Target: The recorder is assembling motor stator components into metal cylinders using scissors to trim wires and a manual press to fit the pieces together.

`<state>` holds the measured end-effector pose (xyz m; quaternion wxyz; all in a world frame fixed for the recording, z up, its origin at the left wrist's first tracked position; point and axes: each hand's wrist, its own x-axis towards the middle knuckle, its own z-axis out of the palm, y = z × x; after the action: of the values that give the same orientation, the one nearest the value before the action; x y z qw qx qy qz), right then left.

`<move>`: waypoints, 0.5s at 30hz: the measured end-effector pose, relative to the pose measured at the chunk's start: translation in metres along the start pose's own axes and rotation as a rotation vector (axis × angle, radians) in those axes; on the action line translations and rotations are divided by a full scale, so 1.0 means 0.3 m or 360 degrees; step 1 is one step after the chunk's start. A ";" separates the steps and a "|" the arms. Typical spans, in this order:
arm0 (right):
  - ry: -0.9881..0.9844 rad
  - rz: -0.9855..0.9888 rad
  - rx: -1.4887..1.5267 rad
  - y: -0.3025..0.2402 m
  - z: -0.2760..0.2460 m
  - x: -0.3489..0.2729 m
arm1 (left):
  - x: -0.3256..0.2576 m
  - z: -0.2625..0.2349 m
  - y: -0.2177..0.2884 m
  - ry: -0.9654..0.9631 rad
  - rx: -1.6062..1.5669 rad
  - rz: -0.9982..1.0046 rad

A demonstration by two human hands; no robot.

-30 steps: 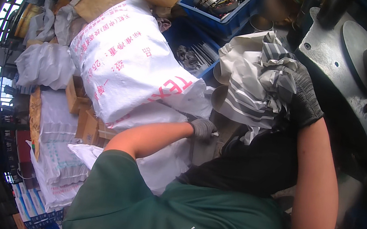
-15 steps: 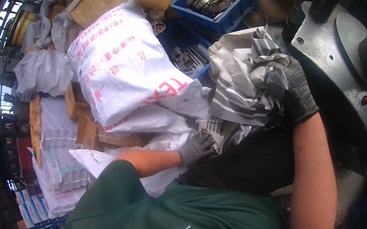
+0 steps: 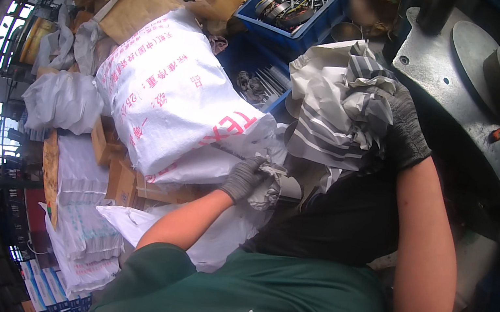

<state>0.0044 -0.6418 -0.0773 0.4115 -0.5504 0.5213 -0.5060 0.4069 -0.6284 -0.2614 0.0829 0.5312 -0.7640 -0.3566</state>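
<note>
Head view shows us our gloved right hand [image 3: 408,126] clutching a crumpled striped paper bundle [image 3: 320,111] near our lap [image 3: 346,215], seemingly bunched so its loose sheets hold together, while our left hand [image 3: 243,180] pinches a smaller paper wad [image 3: 268,192] beside the white sack [image 3: 174,94], perhaps to hold it apart.

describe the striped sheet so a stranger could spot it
Find the big white sack with red print. Right of it, the right hand holds the grey-striped, crumpled sheet. It stands out as far larger than the bundle in the left hand.
</note>
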 end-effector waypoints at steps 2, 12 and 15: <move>-0.0037 -0.0282 -0.0231 -0.005 -0.006 -0.006 | 0.013 -0.089 0.026 -0.0126 0.0055 0.0024; 0.0423 0.0118 0.1340 -0.055 -0.001 -0.033 | 0.212 -0.403 0.343 0.0025 0.0037 0.0367; 0.0380 0.0053 0.1272 -0.044 -0.070 -0.079 | 0.369 -0.413 0.428 0.0286 -0.0097 0.0322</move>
<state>-0.0129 -0.6151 -0.0643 0.5375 -0.2763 0.3369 -0.7219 0.3262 -0.7580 -0.1174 0.2025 0.4786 -0.7920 -0.3205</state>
